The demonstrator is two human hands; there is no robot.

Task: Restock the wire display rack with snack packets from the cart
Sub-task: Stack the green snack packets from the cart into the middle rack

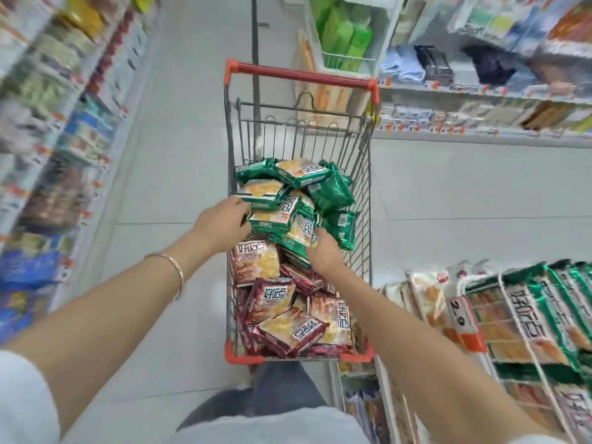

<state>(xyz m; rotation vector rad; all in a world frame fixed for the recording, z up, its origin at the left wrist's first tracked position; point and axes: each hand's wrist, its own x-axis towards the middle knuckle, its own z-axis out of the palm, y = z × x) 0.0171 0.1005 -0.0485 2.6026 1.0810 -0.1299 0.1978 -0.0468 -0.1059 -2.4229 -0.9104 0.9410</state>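
- Down in the cart [304,139], green packets [330,190] are clutched by the left hand [221,224]; the right hand [323,251] is tucked beneath them, grip unclear.
- The wire rack [509,302] is judged partly stocked; many green and red packets [278,296] remain.

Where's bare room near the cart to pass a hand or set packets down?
Bare floor runs left of the cart, up to the left shelves, and right of it, before the wire rack. Inside the cart it is crowded: green packets far, red packets near, left hand and right hand among the green. The visible rack is full.
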